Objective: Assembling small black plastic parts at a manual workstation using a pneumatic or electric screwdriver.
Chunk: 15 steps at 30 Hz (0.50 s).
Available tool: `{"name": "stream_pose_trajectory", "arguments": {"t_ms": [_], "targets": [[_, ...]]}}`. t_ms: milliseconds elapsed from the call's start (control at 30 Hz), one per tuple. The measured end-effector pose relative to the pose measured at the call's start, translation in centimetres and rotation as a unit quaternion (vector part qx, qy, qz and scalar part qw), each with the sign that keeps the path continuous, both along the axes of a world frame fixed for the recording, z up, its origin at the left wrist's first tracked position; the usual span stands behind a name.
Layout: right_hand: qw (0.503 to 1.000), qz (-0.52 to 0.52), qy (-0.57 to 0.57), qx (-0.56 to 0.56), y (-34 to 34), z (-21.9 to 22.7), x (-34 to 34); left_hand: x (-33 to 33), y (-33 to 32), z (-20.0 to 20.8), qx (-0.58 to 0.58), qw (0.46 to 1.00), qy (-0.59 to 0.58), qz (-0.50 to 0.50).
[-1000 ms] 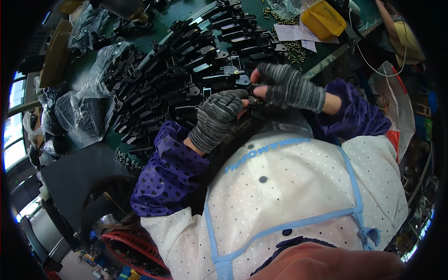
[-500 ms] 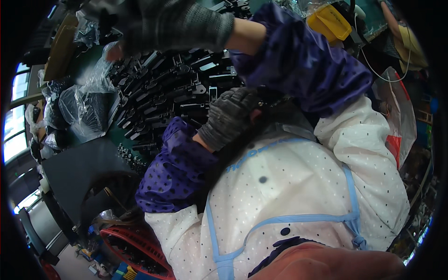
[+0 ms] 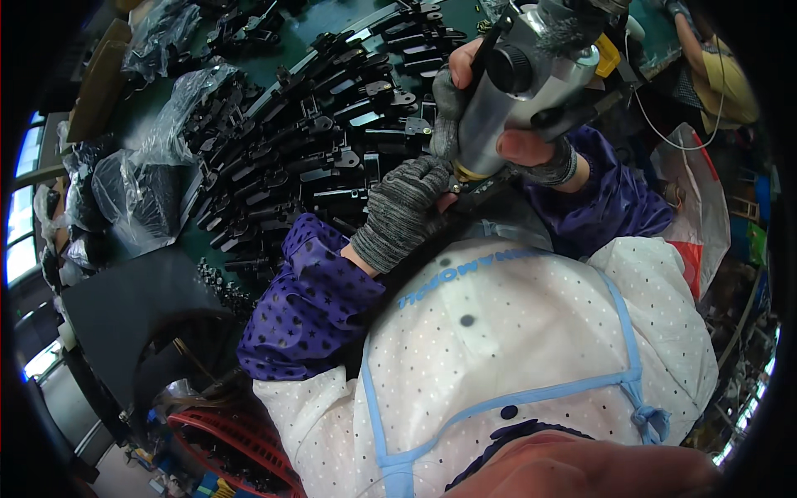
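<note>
My left hand (image 3: 402, 209), in a grey knit glove, is closed near my apron front. Its fingertips pinch the end of a black metal part (image 3: 480, 192), mostly hidden under the tool. My right hand (image 3: 531, 151), gloved with bare thumb and fingertip, wraps round a silver hand-held power tool (image 3: 483, 124) with a black round cap. The tool's brass-coloured nose points down at the part, right beside my left fingers; whether it touches is hard to tell. Left of both hands, many similar black metal parts (image 3: 320, 133) lie in overlapping rows.
Clear plastic bags (image 3: 145, 195) lie at the left of the green table (image 3: 286, 25). A dark grey panel (image 3: 124, 307) and a red basket (image 3: 237, 448) are at lower left. A yellow container (image 3: 608, 56) and another person's arm (image 3: 693, 41) show at upper right.
My right hand has come from the far left over the parts to my left hand and now grips the silver tool. My left hand has stayed nearly in place.
</note>
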State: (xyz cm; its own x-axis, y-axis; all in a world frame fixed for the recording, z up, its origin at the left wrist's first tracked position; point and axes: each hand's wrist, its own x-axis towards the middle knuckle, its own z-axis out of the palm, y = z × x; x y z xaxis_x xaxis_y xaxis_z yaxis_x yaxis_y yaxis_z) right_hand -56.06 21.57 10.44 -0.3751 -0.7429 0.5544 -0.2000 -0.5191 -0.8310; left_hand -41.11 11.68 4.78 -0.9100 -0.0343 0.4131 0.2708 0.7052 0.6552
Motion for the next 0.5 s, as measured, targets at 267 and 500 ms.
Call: {"name": "stream_pose_trajectory", "arguments": {"t_ms": [267, 500], "targets": [[0.997, -0.009, -0.011, 0.074, 1.0, -0.7, 0.6, 0.0, 0.3, -0.8, 0.025, 0.999, -0.035, 0.003], [0.992, -0.06, 0.093, 0.059, 1.2, -1.7, 0.6, 0.0, 0.3, -1.2, 0.013, 1.0, -0.023, -0.001]]}}
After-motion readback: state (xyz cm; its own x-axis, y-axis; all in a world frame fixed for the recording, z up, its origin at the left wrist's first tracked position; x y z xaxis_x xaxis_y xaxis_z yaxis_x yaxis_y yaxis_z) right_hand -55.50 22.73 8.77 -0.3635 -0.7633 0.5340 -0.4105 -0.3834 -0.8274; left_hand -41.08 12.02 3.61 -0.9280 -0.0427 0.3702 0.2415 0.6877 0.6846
